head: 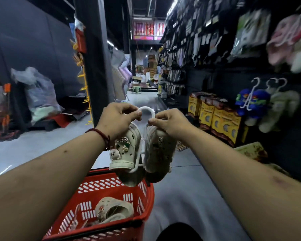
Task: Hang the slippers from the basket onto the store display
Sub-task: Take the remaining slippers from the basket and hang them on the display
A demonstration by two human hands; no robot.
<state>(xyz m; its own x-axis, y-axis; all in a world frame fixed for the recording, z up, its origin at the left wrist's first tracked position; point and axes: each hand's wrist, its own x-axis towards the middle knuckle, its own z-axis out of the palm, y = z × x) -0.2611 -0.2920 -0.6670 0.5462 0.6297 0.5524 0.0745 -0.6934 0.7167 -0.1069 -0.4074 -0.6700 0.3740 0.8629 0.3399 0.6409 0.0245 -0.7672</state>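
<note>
Grip: our left hand (pixel 119 119) and right hand (pixel 169 121) each pinch the hanger (pixel 147 107) above the basket (pixel 101 184).
Tip: we turn its hook outward, slippers (pixel 127 153) level.

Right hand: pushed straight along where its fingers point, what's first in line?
The right hand points left into the white hanger hook it pinches; right behind that, the left hand, though depth between the hands is unclear.

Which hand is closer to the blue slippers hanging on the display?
Right. The right hand pinches the white hanger left of the blue slippers; the left hand holds it farther left.
</note>
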